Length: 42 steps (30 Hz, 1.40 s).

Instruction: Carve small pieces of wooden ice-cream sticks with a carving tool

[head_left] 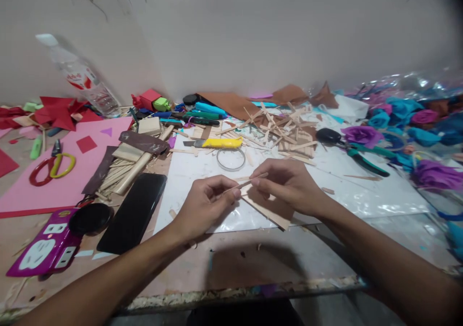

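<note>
A thin wooden stick [246, 183] is pinched between my two hands above a white sheet [181, 171]. The fingertips of my left hand [213, 203] close on its left end. My right hand [285, 183] grips the right end between thumb and finger. Just beneath the hands lies a flat piece of thin wood [269, 208], partly hidden by my right hand. Beyond them are a clear ring that looks like a tape roll [230, 159] and a yellow utility knife [220, 143] with its blade out to the left.
A black phone [133, 215], a purple power strip [50, 244] and red-yellow scissors [52, 167] lie to the left. Wooden offcuts [285, 128] are heaped behind. Green-handled pliers [361, 157] and paper flowers [361, 135] are at right. A plastic bottle [83, 80] leans on the wall.
</note>
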### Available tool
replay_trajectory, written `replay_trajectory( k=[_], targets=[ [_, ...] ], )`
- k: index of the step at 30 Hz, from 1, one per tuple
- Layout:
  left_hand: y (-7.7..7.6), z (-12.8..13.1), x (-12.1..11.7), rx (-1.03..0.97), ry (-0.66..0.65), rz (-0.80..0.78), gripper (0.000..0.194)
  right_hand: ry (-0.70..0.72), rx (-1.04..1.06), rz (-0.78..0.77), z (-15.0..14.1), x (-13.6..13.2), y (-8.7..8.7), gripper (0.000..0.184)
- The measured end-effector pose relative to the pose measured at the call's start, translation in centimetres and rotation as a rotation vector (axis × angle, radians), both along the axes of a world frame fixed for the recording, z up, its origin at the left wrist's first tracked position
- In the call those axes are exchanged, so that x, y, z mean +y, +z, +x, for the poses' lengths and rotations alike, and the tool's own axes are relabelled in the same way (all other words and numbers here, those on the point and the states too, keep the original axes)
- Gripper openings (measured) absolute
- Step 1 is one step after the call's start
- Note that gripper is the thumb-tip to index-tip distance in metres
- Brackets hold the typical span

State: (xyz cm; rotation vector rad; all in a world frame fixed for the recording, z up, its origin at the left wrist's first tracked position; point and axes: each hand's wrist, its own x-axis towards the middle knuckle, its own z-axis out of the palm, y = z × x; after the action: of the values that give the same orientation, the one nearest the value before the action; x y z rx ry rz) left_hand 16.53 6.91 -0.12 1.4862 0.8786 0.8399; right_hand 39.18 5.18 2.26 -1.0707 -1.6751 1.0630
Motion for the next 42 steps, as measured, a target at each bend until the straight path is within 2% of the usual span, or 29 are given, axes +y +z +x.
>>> replay_trajectory(
  k=[5,9,16,22,28,34,39,42],
  targets=[
    [0.3,-0.3,-0.3,0.054,-0.012,0.036,0.026,0.013,-0.193,0.165,0.4,0.1,-0.3,0.013],
    [0.5,-0.2,-0.9,0.085,-0.052,-0.023,0.028,0.109,-0.263,0.167,0.1,-0.2,-0.5,0.016],
    [-0.4,-0.2,-1.2,0.101,-0.126,-0.014,0.026,0.117,-0.224,-0.071,-0.4,-0.7,-0.1,0.014],
    [-0.4,-0.2,-1.4,0.129,-0.17,0.117,0.022,0.135,-0.154,-0.227,-0.6,-0.8,0.2,0.014],
    [-0.2,-0.4,-1.2,0.232,-0.194,0.331,0.023,0.142,-0.14,-0.241,-0.8,-1.0,0.2,0.013],
    [0.0,-0.6,-0.9,0.311,-0.189,0.454,0.024,0.109,-0.031,-0.37,-1.3,-1.3,0.0,0.01],
    [0.2,-0.6,-1.0,0.328,-0.186,0.482,0.025,0.1,0.028,-0.471,-1.4,-1.6,-0.3,0.012],
    [0.3,-0.5,-1.0,0.285,-0.183,0.393,0.023,0.082,0.023,-0.446,-1.4,-1.6,-0.3,0.011]
  ],
)
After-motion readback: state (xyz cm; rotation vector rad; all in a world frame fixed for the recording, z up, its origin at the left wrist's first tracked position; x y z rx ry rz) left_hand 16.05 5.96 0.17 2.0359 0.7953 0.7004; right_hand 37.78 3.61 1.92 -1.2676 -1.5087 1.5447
